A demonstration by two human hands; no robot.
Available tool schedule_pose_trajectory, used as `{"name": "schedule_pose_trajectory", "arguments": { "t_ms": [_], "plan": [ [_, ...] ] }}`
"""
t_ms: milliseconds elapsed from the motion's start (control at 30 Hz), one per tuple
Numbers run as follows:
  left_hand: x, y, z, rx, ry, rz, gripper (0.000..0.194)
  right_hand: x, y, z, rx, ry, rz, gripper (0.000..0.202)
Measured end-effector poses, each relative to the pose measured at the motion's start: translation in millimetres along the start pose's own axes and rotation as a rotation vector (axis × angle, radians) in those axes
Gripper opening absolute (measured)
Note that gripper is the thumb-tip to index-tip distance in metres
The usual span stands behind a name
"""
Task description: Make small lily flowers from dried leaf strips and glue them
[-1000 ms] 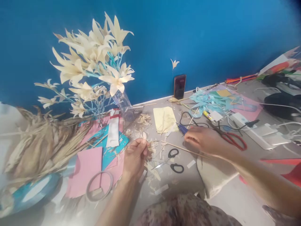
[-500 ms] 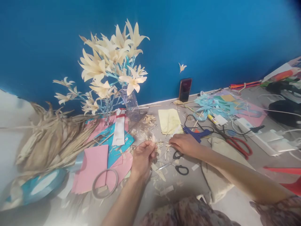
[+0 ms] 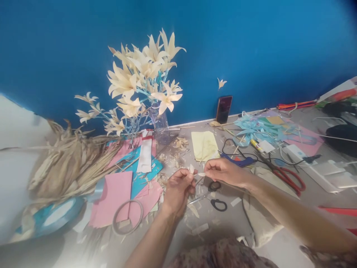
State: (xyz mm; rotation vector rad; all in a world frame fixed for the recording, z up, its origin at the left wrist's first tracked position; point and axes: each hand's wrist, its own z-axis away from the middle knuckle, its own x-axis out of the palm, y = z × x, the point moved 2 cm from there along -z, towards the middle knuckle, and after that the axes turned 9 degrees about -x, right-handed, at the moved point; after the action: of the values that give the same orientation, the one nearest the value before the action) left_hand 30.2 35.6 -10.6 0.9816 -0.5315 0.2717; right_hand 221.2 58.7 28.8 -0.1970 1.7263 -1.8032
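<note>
Between the thumb and fingers of my left hand [image 3: 180, 188] is pinched a small cream husk flower [image 3: 192, 169], its pale petals pointing up. Just to the right, my right hand [image 3: 223, 171] pinches a single cream petal [image 3: 202, 174], with its tip turned toward the flower. The two hands are close together, low over the table. Below them lie scissors with black handles [image 3: 218, 204], blades pointing left. A blue glue gun [image 3: 240, 160] rests behind my right hand, which partly hides it. Cream husk scraps [image 3: 181, 143] are scattered behind my left hand.
A clear vase [image 3: 160, 126] holds cream husk flowers [image 3: 147, 63] against the blue wall. Dried husks [image 3: 55, 160], pink sheets [image 3: 114, 193] and a tape ring [image 3: 114, 219] are at left. A phone [image 3: 224, 109], yellow paper [image 3: 205, 145], red-handled scissors [image 3: 295, 178] and a power strip [image 3: 309, 167] lie beyond.
My right hand has come up from the table beside the scissors and now holds a petal near the flower. My left hand keeps the flower. The view has shifted slightly.
</note>
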Motion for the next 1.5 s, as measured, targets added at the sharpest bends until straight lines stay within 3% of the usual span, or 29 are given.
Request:
{"name": "schedule_pose_trajectory", "arguments": {
  "t_ms": [167,300,367,500,567,700,800,1067,1500],
  "plan": [
    [2.4,-3.0,2.8,0.06,0.043,-0.193,0.021,5.4,-5.2,-3.8,0.009,0.028,0.039,0.025],
    [2.4,-4.3,1.9,0.057,0.054,-0.161,0.021,8.8,-9.0,-1.2,0.018,0.011,0.017,0.025],
    [1.0,-1.6,2.7,0.051,0.031,-0.072,0.022,7.9,-10.3,1.0,0.021,0.038,0.171,0.024],
    [-2.4,9.5,8.6,0.104,-0.028,0.072,0.022,3.0,-13.9,5.5,0.03,0.308,0.739,0.014],
    [-3.2,13.6,12.3,0.14,-0.044,0.086,0.021,7.4,-16.7,6.3,-0.029,0.35,0.639,0.015],
    [-3.4,14.7,16.4,0.204,-0.023,0.044,0.02,30.1,-28.0,3.7,-0.139,0.255,0.021,0.024],
    [-2.2,13.1,17.2,0.227,-0.009,0.006,0.019,45.0,-37.7,-0.7,-0.134,0.31,-0.188,0.03],
    [0.3,13.0,18.6,0.17,0.009,0.06,0.022,49.0,-33.4,-6.4,-0.117,0.371,-0.325,0.034],
    [1.6,13.1,18.4,0.164,0.025,-0.058,0.023,36.6,-38.2,-12.5,-0.099,0.345,-0.226,0.032]
  ]
}}
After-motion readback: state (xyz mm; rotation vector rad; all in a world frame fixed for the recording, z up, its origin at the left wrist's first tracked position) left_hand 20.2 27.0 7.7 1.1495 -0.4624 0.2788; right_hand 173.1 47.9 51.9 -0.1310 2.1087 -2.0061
